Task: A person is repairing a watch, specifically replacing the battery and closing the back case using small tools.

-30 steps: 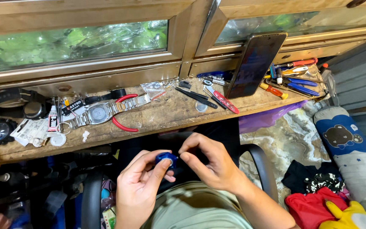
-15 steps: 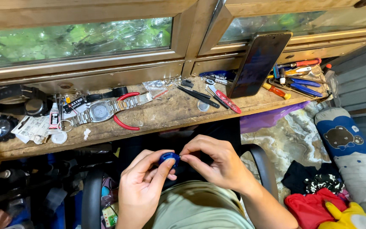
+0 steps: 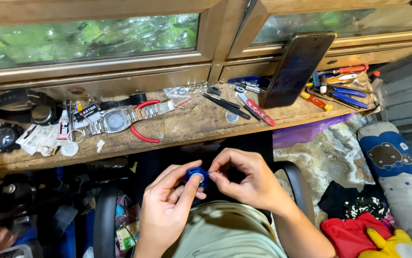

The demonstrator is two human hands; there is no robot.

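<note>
Small blue round part [image 3: 197, 175] is held above the lap, below the desk [image 3: 191, 125] front edge, between both hands. Left hand [image 3: 170, 205]: thumb and index fingers pinch the part from the left/underside, other fingers curled beneath. Right hand [image 3: 246, 181]: fingers pressed together at the tips, touching the part's right edge w/ thumb and index. On desk, well apart from hands: steel-bracelet watch [image 3: 115, 120], red-handled pliers [image 3: 144, 125] just beside it, black tweezers [image 3: 226, 105], red-handled knife [image 3: 258, 111], dark phone [image 3: 297, 68] leaning upright vs. the window frame, black watch [image 3: 4, 137] at far left.
</note>
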